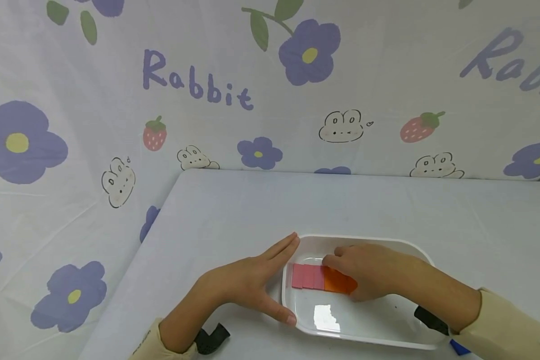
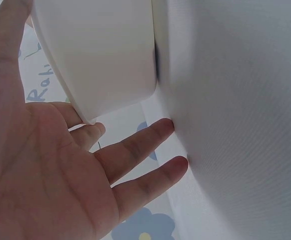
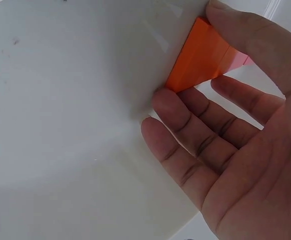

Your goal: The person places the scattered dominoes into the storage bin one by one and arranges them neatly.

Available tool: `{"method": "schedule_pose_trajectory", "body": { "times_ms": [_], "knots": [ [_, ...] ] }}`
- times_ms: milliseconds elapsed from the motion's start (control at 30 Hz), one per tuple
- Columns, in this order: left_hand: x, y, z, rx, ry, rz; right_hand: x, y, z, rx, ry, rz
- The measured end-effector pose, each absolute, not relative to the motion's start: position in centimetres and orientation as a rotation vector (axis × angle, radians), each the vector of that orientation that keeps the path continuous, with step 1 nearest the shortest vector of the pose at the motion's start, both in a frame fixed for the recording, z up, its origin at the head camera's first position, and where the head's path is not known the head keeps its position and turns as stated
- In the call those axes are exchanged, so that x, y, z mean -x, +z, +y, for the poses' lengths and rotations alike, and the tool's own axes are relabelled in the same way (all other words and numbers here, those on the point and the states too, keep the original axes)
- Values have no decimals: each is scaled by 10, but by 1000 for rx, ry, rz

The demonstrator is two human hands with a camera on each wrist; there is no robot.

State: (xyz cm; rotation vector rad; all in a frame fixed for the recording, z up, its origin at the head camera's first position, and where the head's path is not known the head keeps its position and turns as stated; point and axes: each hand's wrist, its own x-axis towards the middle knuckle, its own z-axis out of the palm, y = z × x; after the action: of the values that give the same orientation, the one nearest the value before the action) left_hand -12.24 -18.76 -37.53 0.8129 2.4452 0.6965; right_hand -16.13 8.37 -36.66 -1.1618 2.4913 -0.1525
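Note:
Inside a white plastic tray (image 1: pixel 364 341), a row of flat pink pieces (image 1: pixel 303 276) and orange pieces (image 1: pixel 336 281) lies along the left part. My right hand (image 1: pixel 372 270) reaches in from the right and pinches the orange end of the row. In the right wrist view, the thumb is at one edge of the orange piece (image 3: pixel 198 57) and fingertips (image 3: pixel 168 102) are at the opposite edge. My left hand (image 1: pixel 247 280) spreads around the tray's left end, with straight fingers and thumb at its rim. From the left wrist, the tray's outer wall (image 2: pixel 100 55) shows beside the palm (image 2: pixel 45 175).
The tray stands on a white-covered table (image 1: pixel 252 205). A blue piece (image 1: pixel 460 347) lies by the tray's lower right corner, partly hidden by the right sleeve (image 1: pixel 499 325). Behind the table hangs a white cloth (image 1: pixel 364 90) printed with flowers, rabbits and strawberries.

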Motion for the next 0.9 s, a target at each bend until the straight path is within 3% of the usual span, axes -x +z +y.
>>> {"method": "schedule_pose_trajectory", "body": {
  "times_ms": [900],
  "knots": [
    [123, -376, -188, -834, 713, 2442, 164, -355, 88, 1091, -143, 2501]
  ]
}}
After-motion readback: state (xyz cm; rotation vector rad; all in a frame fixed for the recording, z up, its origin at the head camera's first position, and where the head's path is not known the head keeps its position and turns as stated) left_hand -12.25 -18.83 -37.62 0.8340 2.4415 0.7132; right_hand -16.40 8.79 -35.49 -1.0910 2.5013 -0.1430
